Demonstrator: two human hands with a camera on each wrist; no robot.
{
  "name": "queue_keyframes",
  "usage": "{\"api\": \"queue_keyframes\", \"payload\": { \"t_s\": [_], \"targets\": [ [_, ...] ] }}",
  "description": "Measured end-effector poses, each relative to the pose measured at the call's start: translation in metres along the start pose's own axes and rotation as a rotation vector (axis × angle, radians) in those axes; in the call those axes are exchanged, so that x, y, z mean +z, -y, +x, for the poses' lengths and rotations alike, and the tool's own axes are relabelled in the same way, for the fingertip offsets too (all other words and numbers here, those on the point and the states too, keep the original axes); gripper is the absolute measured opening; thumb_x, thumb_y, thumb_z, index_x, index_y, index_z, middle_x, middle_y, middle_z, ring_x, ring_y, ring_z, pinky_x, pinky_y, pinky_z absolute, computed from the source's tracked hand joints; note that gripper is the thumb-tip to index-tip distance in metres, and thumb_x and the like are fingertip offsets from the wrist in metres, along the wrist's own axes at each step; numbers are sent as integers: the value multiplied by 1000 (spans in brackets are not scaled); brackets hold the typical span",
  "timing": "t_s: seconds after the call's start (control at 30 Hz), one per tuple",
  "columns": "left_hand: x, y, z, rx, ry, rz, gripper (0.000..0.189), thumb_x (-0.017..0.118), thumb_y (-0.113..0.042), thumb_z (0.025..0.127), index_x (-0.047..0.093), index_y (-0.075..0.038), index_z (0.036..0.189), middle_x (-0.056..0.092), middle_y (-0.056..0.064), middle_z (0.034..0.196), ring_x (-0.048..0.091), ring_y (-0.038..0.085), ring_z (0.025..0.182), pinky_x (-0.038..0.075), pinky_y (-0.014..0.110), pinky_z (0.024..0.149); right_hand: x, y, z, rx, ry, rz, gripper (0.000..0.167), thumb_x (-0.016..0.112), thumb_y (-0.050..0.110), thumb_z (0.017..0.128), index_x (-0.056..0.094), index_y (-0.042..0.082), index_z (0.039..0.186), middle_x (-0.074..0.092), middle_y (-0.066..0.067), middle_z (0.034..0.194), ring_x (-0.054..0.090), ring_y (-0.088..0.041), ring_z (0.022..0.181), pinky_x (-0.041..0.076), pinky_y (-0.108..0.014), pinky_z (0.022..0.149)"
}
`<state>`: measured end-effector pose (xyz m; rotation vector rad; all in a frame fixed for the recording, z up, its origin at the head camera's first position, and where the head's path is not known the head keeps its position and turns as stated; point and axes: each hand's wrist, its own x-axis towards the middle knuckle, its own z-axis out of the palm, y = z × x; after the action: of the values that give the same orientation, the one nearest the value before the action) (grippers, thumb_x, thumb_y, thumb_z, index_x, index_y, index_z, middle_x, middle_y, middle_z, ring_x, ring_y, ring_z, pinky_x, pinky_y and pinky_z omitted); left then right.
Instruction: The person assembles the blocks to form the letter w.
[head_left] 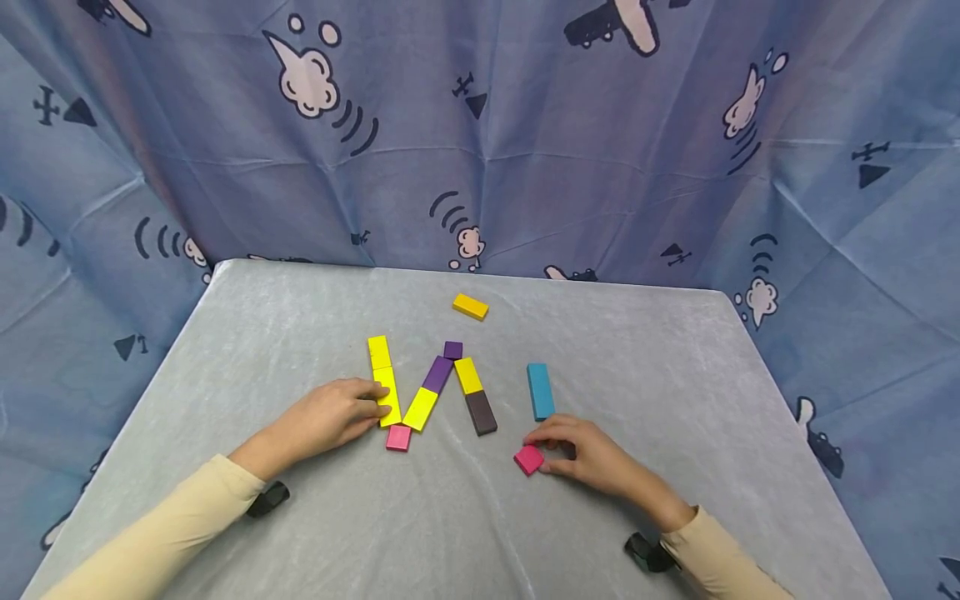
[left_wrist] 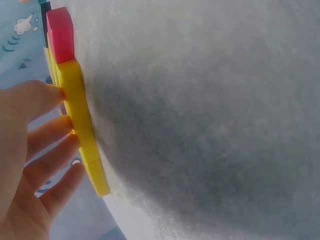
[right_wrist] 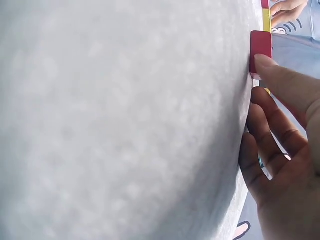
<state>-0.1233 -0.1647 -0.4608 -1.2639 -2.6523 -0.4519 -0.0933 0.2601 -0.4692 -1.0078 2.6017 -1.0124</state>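
Fingertips of my left hand (head_left: 339, 410) touch the longer yellow block (head_left: 387, 398), which lies end to end with a shorter yellow block (head_left: 379, 352). Just below them sits a pink block (head_left: 398, 438). A yellow block (head_left: 420, 409) and a purple block (head_left: 438, 374) slant up to a small purple block (head_left: 453, 350); another yellow block (head_left: 468, 376) and a dark brown block (head_left: 481, 413) run down from it. Between thumb and fingers, my right hand (head_left: 592, 457) pinches a magenta block (head_left: 528, 460) at table level. In the right wrist view, my thumb covers part of this block (right_wrist: 261, 42).
A blue block (head_left: 541, 392) lies just beyond my right hand. Farther back is a lone orange-yellow block (head_left: 470, 307). A grey cloth covers the table (head_left: 637, 350), and a blue patterned curtain (head_left: 525, 167) hangs behind and at both sides.
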Motion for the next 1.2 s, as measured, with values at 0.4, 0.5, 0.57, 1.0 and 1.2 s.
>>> {"api": "queue_keyframes", "payload": {
  "t_s": [0.4, 0.5, 0.57, 1.0, 1.2],
  "targets": [
    [-1, 0, 1, -3, 16, 3, 25, 78, -18, 85, 77, -15, 109, 72, 5, 117, 68, 23, 109, 58, 41, 96, 14, 12, 6, 134, -104, 71, 32, 87, 21, 75, 72, 18, 103, 71, 5, 100, 65, -13, 88, 57, -23, 79],
    [-1, 0, 1, -1, 15, 5, 24, 78, -18, 85, 77, -15, 109, 72, 5, 116, 68, 23, 109, 58, 41, 96, 19, 17, 10, 196, -124, 83, 31, 87, 20, 74, 72, 20, 102, 71, 6, 96, 64, -9, 85, 56, -22, 78],
    [0, 0, 1, 1, 14, 9, 24, 78, -18, 85, 78, -15, 108, 72, 5, 116, 68, 23, 109, 58, 41, 96, 22, 20, 13, 223, -134, 79, 31, 87, 20, 74, 72, 20, 102, 71, 7, 95, 63, -8, 83, 56, -22, 76],
    [1, 0, 0, 5, 11, 14, 24, 78, -18, 84, 78, -15, 108, 72, 5, 115, 68, 23, 108, 58, 41, 95, 36, 30, 27, 284, -192, 83, 31, 89, 16, 70, 71, 16, 96, 71, 3, 92, 58, -9, 78, 50, -20, 69],
    [0, -1, 0, 2, 11, 12, 24, 78, -18, 84, 78, -14, 108, 72, 6, 115, 69, 23, 108, 58, 41, 95, 38, 30, 29, 292, -196, 66, 31, 89, 18, 71, 71, 18, 96, 69, 4, 91, 56, -8, 78, 48, -20, 68]
  ]
}}
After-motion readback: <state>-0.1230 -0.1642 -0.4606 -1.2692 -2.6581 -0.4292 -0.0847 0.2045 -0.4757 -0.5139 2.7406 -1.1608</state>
